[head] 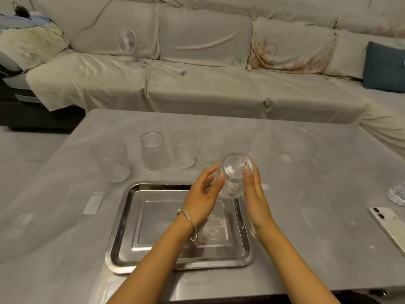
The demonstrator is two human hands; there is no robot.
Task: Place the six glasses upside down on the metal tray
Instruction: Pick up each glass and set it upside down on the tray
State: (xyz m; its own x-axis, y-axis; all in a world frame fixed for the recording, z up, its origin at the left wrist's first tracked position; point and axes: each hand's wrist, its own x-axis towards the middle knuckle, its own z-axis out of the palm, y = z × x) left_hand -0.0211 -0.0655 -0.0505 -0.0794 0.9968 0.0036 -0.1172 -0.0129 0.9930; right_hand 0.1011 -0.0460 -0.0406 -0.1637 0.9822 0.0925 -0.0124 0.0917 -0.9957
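Observation:
A shiny rectangular metal tray [122, 238] lies on the grey table in front of me. Both my hands hold one ribbed clear glass [233, 179] bottom-up, just above the tray's far right corner. My left hand [203, 194], with a bangle on the wrist, touches the glass's left side with its fingertips. My right hand [254, 194] presses against its right side. Behind the tray several more clear glasses stand upright in a row, from the leftmost glass [111, 160] to a glass [207, 154] partly hidden by the held one.
A white phone [390, 224] lies face down at the table's right edge, with a ribbed glass object [396, 193] beyond it. A covered sofa [197, 84] runs behind the table, with a small white fan [128, 42] on it.

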